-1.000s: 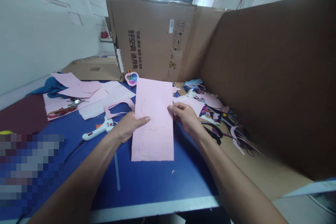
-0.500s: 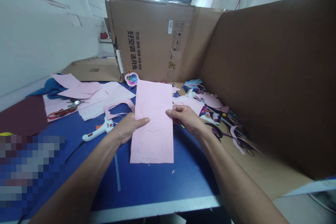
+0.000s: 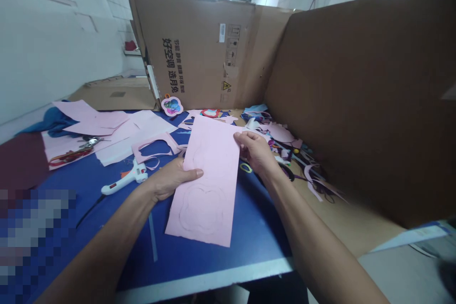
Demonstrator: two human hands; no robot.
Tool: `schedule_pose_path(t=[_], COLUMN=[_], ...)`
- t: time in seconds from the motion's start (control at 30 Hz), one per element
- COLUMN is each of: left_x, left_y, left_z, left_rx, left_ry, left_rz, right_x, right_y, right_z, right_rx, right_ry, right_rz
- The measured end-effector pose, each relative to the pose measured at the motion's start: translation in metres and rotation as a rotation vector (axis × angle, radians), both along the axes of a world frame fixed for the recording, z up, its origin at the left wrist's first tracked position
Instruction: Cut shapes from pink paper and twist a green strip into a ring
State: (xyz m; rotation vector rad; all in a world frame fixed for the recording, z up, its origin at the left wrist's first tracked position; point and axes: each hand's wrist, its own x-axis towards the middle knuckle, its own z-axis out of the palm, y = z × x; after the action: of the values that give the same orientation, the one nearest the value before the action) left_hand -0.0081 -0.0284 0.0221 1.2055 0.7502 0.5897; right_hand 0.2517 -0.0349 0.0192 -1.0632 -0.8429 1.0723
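A tall pink sheet, paper or thin felt, is held up between my two hands above the blue table. Faint flower-like outlines are drawn on it, the clearest on its lower half. My left hand grips the left edge, thumb on the front and fingers hidden behind. Higher up, my right hand pinches the right edge near the top corner. Close to my left hand lie a white glue gun and a pink offcut with a hole cut out. A small yellow-green ring rests beside my right hand.
Large cardboard panels stand at the back and right. Pink sheets and scissors lie at left. A flower-shaped piece with a colourful centre leans at the back. Scraps pile up at right. The table edge is nearest me.
The pink sheet has tilted, its lower end swinging left and coming lower and nearer. My right hand has risen slightly along its edge. The camera view has shifted a little to the right.
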Motion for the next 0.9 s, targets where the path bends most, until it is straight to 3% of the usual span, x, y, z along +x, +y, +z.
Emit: schedule_pose_path(t=[0.27, 0.57, 0.9], left_x=[-0.002, 0.001, 0.000], left_y=[0.003, 0.013, 0.014], left_z=[-0.003, -0.008, -0.006], left_rx=[-0.032, -0.049, -0.033], left_ry=[0.028, -0.093, -0.097], left_rz=[-0.002, 0.276, 0.322], right_x=[0.002, -0.024, -0.014], right_y=[0.000, -0.007, -0.005], right_z=[0.000, -0.010, -0.013], right_rx=[0.022, -0.075, -0.054], right_ry=[-0.041, -0.218, -0.401], right_rz=[-0.067, 0.282, 0.201])
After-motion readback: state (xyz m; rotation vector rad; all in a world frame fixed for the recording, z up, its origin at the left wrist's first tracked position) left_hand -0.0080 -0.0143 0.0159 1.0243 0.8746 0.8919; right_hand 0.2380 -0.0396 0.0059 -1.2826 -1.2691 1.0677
